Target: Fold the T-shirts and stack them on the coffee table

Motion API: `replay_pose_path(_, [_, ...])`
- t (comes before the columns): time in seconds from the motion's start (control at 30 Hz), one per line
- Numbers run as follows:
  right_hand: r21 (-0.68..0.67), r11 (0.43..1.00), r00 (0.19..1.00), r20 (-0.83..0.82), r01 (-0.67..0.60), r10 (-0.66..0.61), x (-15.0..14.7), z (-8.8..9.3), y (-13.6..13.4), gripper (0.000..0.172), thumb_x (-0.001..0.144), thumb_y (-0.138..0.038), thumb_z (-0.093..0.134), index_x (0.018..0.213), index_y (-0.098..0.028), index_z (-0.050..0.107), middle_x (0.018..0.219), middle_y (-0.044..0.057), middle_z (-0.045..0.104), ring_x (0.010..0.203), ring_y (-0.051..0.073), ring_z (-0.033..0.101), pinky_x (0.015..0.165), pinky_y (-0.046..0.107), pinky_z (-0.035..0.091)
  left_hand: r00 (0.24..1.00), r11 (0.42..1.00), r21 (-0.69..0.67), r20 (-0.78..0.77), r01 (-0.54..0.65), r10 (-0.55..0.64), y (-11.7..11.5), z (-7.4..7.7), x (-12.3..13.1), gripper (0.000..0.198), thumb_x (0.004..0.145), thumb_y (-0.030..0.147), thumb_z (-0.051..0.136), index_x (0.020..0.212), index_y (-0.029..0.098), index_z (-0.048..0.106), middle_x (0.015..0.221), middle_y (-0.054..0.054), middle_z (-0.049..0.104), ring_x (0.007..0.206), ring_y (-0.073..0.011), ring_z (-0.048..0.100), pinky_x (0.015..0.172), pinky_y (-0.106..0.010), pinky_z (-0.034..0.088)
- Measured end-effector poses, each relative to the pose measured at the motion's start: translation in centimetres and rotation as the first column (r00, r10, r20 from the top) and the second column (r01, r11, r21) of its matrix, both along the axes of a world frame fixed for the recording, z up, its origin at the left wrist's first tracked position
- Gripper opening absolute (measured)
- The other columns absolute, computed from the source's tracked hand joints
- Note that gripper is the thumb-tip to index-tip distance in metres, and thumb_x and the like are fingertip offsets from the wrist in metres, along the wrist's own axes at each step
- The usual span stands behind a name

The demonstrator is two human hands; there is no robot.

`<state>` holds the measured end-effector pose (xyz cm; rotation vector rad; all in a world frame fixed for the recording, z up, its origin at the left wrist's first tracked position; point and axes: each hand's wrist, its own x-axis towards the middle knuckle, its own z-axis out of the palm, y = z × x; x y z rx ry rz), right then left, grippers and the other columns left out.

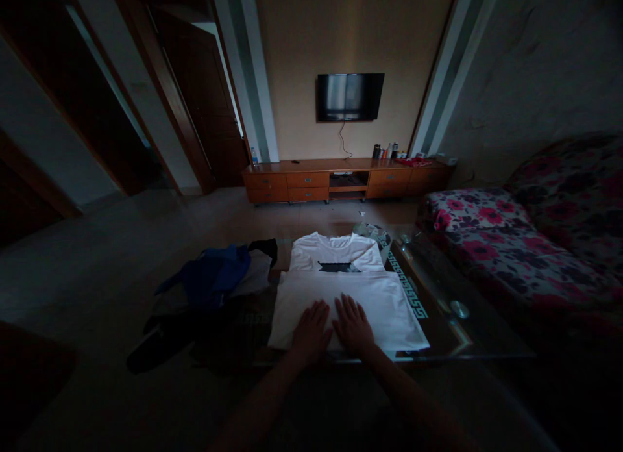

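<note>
A white T-shirt [341,289] lies on the glass coffee table, its neckline at the far side and its lower part folded up over a dark print on the chest. Flat on the folded part rests my left hand [313,328], fingers stretched out and pointing away from me. Close beside it, my right hand [354,325] also lies flat on the white cloth with its fingers extended. Neither hand grips the fabric. The palms are hidden from view.
Left on the table sits a heap of blue and dark clothes [209,276], partly over the edge. The glass table [479,335] reaches right toward a floral sofa [530,244]. Beyond stand a low wooden TV cabinet [309,179] and a wall-mounted television [349,97]. The room is dim.
</note>
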<state>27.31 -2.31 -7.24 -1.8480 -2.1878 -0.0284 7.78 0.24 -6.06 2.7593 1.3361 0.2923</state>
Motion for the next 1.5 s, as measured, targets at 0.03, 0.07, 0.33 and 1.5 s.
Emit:
replay_pose_path(0.03, [0.010,1.000,1.000,0.000,0.009,-0.009,0.0,0.0,-0.2,0.065,0.102,-0.050,0.034,0.159,-0.019,0.031,0.167,0.013,0.016,0.154,0.032,0.019,0.121,0.053,0.018,1.000,1.000,0.004,0.002,-0.010,0.010,0.1,0.1,-0.1,0.064,0.101,0.046,0.036,0.158,0.019,0.030,0.166,-0.009,0.027,0.154,-0.0279,0.021,0.124,-0.048,0.021])
replay_pose_path(0.07, [0.019,1.000,1.000,0.002,0.016,-0.016,0.0,0.1,-0.4,0.066,0.102,-0.050,0.034,0.159,-0.018,0.031,0.167,0.013,0.015,0.154,0.032,0.018,0.121,0.053,0.018,1.000,1.000,0.011,0.008,-0.021,0.021,0.2,0.2,-0.1,0.066,0.100,0.047,0.038,0.158,0.018,0.030,0.166,-0.011,0.028,0.154,-0.0286,0.022,0.124,-0.049,0.020])
replay_pose_path(0.33, [-0.019,1.000,0.999,0.024,-0.022,0.022,-1.4,0.8,-0.2,0.064,0.102,-0.041,0.033,0.159,-0.013,0.028,0.167,0.014,0.016,0.155,0.028,0.016,0.123,0.049,0.019,1.000,1.000,0.010,0.021,-0.003,0.003,0.4,-0.2,0.5,0.063,0.099,0.036,0.037,0.159,0.017,0.028,0.166,-0.010,0.028,0.154,-0.0262,0.022,0.124,-0.047,0.022])
replay_pose_path(1.5, [0.015,1.000,0.999,0.024,-0.025,0.025,2.1,-0.1,4.9,0.071,0.103,-0.056,0.028,0.159,-0.013,0.029,0.166,0.014,0.020,0.154,0.027,0.019,0.123,0.046,0.018,0.985,0.985,0.027,0.020,-0.172,0.172,6.2,0.2,-0.7,0.066,0.097,0.044,0.044,0.156,0.017,0.035,0.165,-0.011,0.031,0.153,-0.0286,0.024,0.123,-0.047,0.022])
